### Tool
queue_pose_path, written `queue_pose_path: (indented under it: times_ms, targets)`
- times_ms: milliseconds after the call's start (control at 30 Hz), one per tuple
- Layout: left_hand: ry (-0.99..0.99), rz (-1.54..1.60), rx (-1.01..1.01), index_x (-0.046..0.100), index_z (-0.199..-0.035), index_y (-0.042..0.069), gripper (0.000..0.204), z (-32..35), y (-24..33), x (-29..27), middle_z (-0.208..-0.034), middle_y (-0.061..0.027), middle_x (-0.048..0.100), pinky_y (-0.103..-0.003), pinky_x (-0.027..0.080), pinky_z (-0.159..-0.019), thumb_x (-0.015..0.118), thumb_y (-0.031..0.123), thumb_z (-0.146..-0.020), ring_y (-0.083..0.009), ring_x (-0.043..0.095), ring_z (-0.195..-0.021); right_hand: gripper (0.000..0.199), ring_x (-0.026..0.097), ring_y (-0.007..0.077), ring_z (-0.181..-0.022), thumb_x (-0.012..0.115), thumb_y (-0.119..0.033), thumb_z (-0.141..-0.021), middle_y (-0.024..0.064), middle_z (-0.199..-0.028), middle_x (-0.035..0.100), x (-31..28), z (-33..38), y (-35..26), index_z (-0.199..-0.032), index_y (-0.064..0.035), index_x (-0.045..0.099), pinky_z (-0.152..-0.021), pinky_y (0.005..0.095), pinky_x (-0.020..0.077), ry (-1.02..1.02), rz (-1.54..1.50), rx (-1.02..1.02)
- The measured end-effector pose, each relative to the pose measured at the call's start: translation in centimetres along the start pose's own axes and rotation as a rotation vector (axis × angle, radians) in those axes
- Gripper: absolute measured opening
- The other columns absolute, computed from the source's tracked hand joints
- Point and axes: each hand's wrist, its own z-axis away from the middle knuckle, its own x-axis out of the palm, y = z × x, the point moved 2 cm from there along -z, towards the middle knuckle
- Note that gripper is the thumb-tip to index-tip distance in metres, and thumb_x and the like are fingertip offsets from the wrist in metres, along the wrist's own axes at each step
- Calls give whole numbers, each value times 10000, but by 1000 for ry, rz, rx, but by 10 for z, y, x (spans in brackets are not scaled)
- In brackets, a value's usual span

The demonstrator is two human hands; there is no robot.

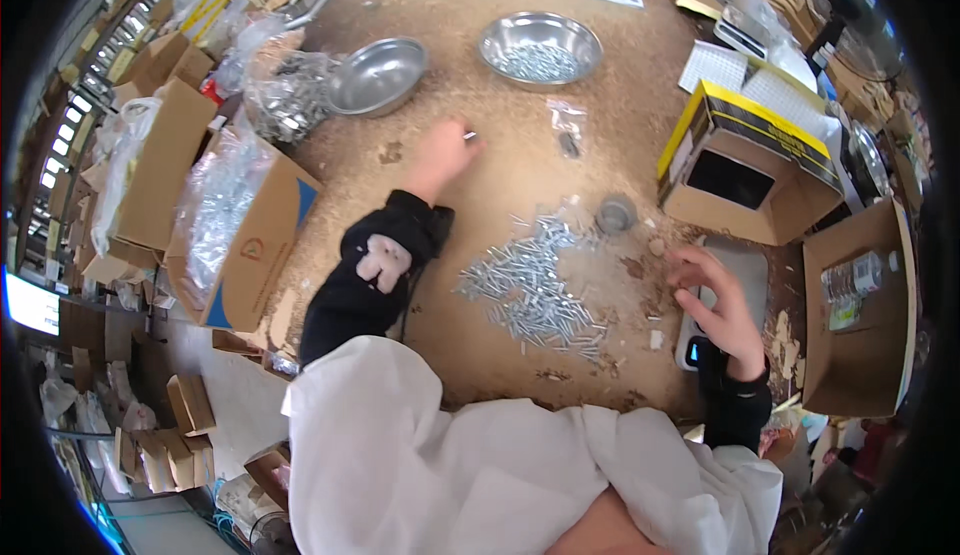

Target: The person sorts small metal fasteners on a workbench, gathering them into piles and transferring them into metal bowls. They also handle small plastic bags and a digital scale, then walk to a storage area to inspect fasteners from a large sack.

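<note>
Silver, slender metal pins [532, 280], too many to count, lie at odd angles in one loose, glinting heap on the scuffed brown tabletop [625, 120], between the two hands. The left hand [446, 155] is curled, a small shiny bit [470, 137] at its fingertips; whether it grips this, I cannot tell. The right hand [722, 305], fingers bent and parted, is over one digital scale [750, 270]. Beyond stand two round steel bowls [380, 73]; one small grey cup [615, 216] sits beside the heap.
</note>
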Motion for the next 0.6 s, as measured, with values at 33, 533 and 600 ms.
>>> queue_pose_path:
  times_ms: [33, 533, 600]
  targets:
    - [-60, -5, -8, 638, -974, 21, 324, -5, -8, -1, -920, -192, 650, -411, 500, -750, 680, 275, -777, -335, 627, -878, 408, 595, 184, -902, 576, 13, -818, 118, -1178, 544, 2, -1, 3, -1221, -13, 517, -785, 291, 468, 10, -38, 2]
    - [-179, -118, 150, 632, -815, 45, 202, 85, -36, -46, -777, -116, 636, -358, 479, -645, 721, 206, -733, -262, 618, -737, 690, 571, 215, -931, 593, 34, -757, 130, -1329, 446, 15, 6, 20, -1383, -60, 319, -851, 333, 447, -64, -3, 46]
    - [-168, -126, 149, 634, -819, 60, 185, 88, -29, -57, -786, -109, 637, -363, 479, -643, 711, 205, -732, -271, 617, -743, 720, 568, 210, -941, 596, 29, -760, 132, -1343, 429, 18, 4, 17, -1404, -58, 286, -852, 327, 449, -54, -17, 20]
